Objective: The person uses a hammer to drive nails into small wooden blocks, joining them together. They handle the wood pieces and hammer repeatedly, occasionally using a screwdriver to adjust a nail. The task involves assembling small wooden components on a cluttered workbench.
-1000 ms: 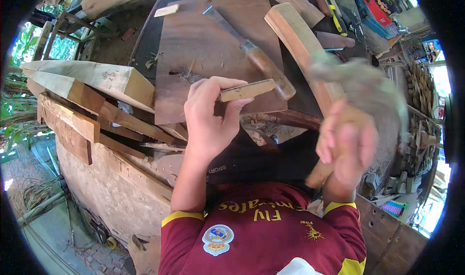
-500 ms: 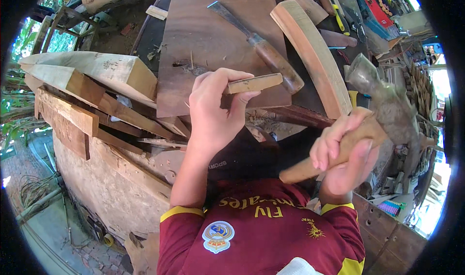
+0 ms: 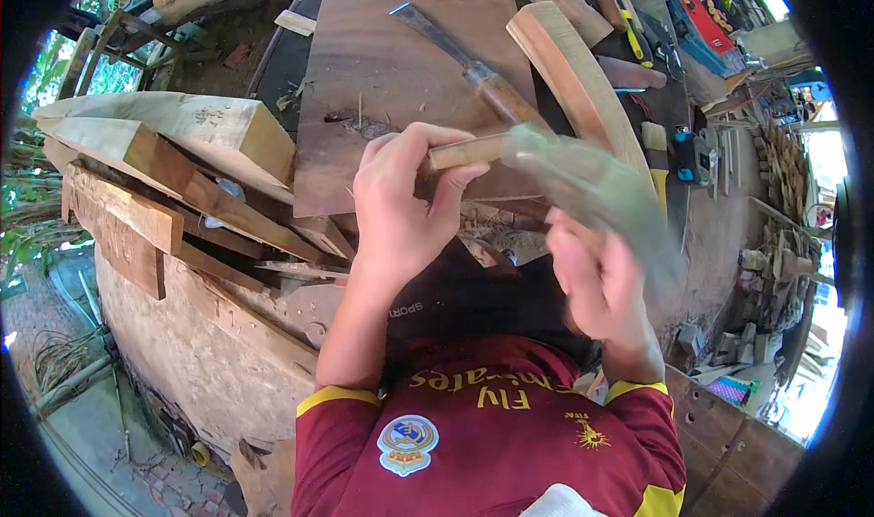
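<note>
My left hand (image 3: 405,198) pinches a small flat piece of wood (image 3: 464,151) between thumb and fingers, held up above the board. My right hand (image 3: 596,280) is wrapped round the wooden handle of a hammer. The hammer's large grey-green head (image 3: 596,189) is smeared by motion, and its end overlaps the right end of the wood piece; whether they touch I cannot tell. Behind them a chisel (image 3: 455,48) with a wooden handle lies on a broad brown board (image 3: 364,71); the hammer head partly hides its handle.
A curved wooden beam (image 3: 564,62) lies right of the board. Beyond it are a brush (image 3: 655,148), a yellow-and-black tool (image 3: 635,39) and a blue-and-black tool (image 3: 694,157). Thick timber pieces (image 3: 200,135) are stacked at the left.
My right hand has swung the hammer left and inward, bringing its head from the far right to the wood piece's end. My left hand has stayed nearly still.
</note>
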Motion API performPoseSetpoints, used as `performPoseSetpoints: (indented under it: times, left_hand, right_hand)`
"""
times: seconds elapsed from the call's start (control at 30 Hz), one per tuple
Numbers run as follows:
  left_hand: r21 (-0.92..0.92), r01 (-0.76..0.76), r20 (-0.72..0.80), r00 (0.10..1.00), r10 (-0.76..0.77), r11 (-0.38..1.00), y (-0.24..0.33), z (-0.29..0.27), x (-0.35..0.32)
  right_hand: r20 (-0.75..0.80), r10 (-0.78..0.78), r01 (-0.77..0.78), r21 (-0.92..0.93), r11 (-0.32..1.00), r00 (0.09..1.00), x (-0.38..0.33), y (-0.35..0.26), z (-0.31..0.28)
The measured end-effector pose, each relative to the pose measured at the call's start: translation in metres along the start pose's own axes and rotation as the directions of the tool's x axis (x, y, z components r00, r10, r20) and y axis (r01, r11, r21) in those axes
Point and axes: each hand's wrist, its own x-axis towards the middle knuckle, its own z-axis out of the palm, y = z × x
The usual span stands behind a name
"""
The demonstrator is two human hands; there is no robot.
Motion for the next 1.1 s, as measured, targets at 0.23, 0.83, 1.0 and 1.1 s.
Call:
performPoseSetpoints:
  times: [0.23,0.83,1.0,1.1]
  left_hand:
    - [0.065,-0.062,-0.011,0.998,0.063,0.996,0.0,-0.001,-0.001]
    - [0.135,-0.118,-0.113,0.985,0.134,0.984,-0.003,0.005,-0.005]
    - [0.151,-0.12,-0.083,0.987,0.134,0.981,-0.003,0.004,-0.007]
    - [0.16,-0.102,-0.062,0.992,0.113,0.982,0.0,0.003,-0.006]
  right_hand:
    - [-0.094,0.045,-0.025,0.204,0.979,0.995,-0.009,-0.02,-0.005]
    - [0.141,-0.149,0.194,-0.399,0.896,0.979,0.013,-0.018,-0.003]
    - [0.007,-0.09,0.089,0.108,0.99,0.996,-0.005,-0.009,0.0]
    - [-0.029,-0.241,0.242,0.194,0.951,0.97,-0.003,-0.002,0.007]
